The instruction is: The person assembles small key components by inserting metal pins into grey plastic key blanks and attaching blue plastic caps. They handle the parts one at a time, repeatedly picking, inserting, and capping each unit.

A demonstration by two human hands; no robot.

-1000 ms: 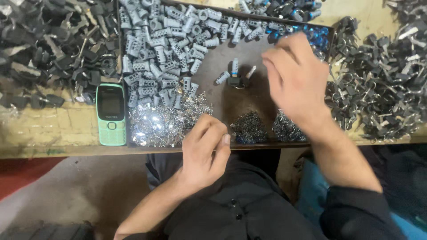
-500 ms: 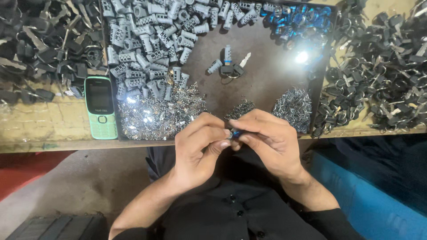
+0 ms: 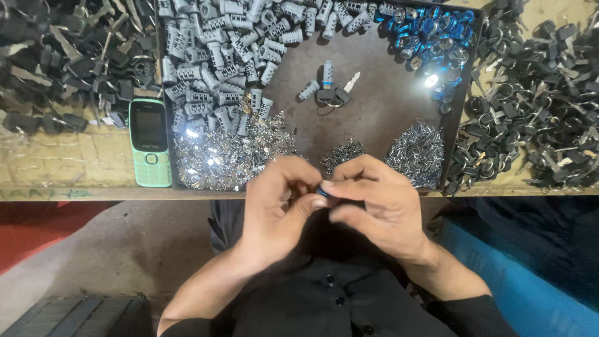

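Observation:
My left hand (image 3: 274,209) and my right hand (image 3: 374,206) meet just below the front edge of a dark tray (image 3: 374,112). Between their fingertips they pinch a small blue-ringed lock part (image 3: 326,190); most of it is hidden by the fingers. In the tray lie a heap of grey lock cylinders (image 3: 224,56), a pile of blue rings (image 3: 430,37), a cylinder with keys (image 3: 329,90), and piles of small shiny metal pieces (image 3: 231,153).
A green keypad phone (image 3: 150,143) lies on the wooden bench left of the tray. Black keys are heaped at the left (image 3: 62,62) and right (image 3: 536,106). A blue bin (image 3: 524,287) stands under the bench at right.
My right hand came back from over the tray and joined the left hand at the bench edge; both now hold the small part, and the hands have stayed together since.

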